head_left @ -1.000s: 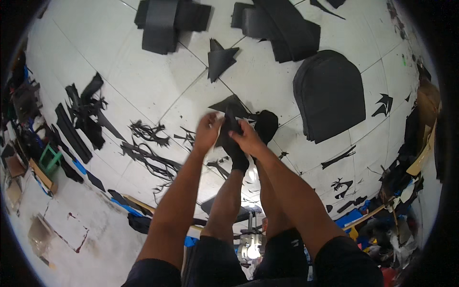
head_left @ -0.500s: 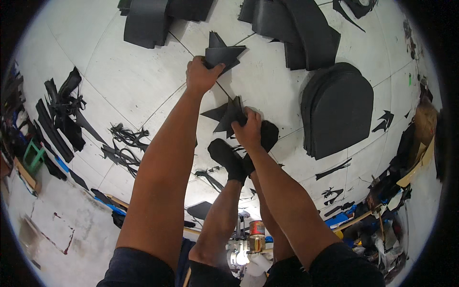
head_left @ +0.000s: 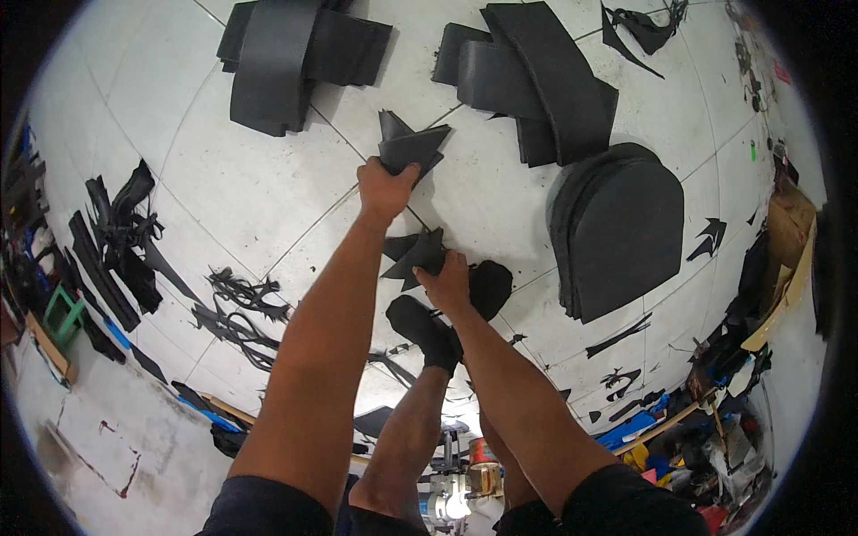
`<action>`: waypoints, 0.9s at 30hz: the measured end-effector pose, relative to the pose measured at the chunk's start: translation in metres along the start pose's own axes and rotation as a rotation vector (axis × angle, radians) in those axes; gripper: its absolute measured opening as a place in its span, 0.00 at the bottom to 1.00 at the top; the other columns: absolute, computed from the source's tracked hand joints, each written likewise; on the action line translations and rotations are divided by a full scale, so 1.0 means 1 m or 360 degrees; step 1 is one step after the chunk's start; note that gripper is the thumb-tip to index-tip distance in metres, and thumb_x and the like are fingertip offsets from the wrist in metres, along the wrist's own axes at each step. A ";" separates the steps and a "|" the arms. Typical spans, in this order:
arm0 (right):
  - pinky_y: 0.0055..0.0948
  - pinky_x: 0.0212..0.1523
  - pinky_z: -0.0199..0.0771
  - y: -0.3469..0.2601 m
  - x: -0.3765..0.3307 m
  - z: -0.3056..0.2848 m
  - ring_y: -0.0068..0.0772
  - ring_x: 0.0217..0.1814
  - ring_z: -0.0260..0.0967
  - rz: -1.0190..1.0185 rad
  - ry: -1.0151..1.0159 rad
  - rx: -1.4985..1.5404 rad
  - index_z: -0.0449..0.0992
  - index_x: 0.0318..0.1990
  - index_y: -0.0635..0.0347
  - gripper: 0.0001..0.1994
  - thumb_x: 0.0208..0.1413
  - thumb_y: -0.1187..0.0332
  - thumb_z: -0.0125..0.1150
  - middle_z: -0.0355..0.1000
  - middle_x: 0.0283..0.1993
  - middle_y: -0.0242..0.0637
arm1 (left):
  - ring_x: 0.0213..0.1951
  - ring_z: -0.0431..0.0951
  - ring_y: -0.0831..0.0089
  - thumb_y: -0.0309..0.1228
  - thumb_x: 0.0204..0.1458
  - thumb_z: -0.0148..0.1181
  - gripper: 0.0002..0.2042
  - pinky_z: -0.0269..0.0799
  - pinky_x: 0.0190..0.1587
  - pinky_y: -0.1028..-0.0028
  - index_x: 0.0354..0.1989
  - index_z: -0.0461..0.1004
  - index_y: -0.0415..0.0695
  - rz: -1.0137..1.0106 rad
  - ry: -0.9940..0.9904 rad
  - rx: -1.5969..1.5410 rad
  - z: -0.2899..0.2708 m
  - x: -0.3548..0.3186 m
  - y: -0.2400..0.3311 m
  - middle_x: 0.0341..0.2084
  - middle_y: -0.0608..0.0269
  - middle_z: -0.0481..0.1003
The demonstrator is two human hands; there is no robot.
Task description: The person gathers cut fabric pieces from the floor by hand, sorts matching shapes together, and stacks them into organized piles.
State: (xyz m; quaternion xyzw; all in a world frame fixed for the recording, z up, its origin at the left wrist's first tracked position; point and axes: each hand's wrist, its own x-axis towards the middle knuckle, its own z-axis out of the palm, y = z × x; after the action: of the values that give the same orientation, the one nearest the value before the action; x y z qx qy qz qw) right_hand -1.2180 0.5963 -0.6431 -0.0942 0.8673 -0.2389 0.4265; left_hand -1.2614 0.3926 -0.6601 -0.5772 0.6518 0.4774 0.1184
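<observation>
My left hand [head_left: 387, 189] is closed on a small stack of black triangular sheet pieces [head_left: 413, 147], its thumb pressed on the near side. Nearer to me, my right hand [head_left: 447, 282] grips a second bunch of pointed black sheet pieces [head_left: 418, 255], their tips fanning out to the left. Both bunches are close to the white tiled floor; whether they rest on it I cannot tell. My feet in black socks [head_left: 424, 332] are just below the right hand's bunch.
A stack of rounded-top black sheets [head_left: 626, 237] lies to the right. Crossed piles of black strips are at far left [head_left: 273, 67] and far right [head_left: 545, 80]. Black offcuts [head_left: 121, 241] are scattered on the left. A lit machine [head_left: 454, 500] stands behind my legs.
The view has shifted, so the far piles and the stack appear lower. My right hand's bunch has come nearer to my feet. Both hands keep their grip.
</observation>
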 end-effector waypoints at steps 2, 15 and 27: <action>0.49 0.48 0.64 0.008 -0.005 0.013 0.58 0.46 0.64 -0.0042 0.0158 -0.0020 0.64 0.39 0.68 0.25 0.38 0.63 0.71 0.65 0.40 0.55 | 0.43 0.74 0.47 0.42 0.40 0.65 0.29 0.70 0.46 0.61 0.40 0.68 0.26 0.0015 0.0060 -0.0028 0.011 -0.003 0.005 0.40 0.36 0.72; 0.34 0.49 0.68 0.001 0.001 -0.038 0.40 0.46 0.70 0.0453 -0.0490 0.0657 0.67 0.49 0.69 0.24 0.47 0.64 0.66 0.72 0.44 0.46 | 0.40 0.76 0.64 0.36 0.44 0.65 0.22 0.71 0.43 0.68 0.45 0.73 0.34 -0.0101 -0.0462 -0.0563 -0.035 -0.039 0.027 0.38 0.53 0.77; 0.28 0.43 0.69 -0.085 -0.049 -0.319 0.29 0.42 0.69 0.0565 -0.0719 0.0613 0.70 0.48 0.64 0.22 0.45 0.66 0.67 0.72 0.42 0.37 | 0.40 0.74 0.71 0.24 0.46 0.62 0.18 0.70 0.44 0.72 0.48 0.69 0.39 -0.0461 -0.0358 -0.1129 -0.247 -0.221 0.061 0.39 0.61 0.75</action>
State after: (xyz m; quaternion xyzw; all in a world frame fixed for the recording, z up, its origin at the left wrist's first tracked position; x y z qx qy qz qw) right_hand -1.4418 0.6473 -0.4008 0.0899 0.6927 -0.2934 0.6527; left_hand -1.1483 0.3393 -0.3471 -0.6124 0.3414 0.7114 0.0485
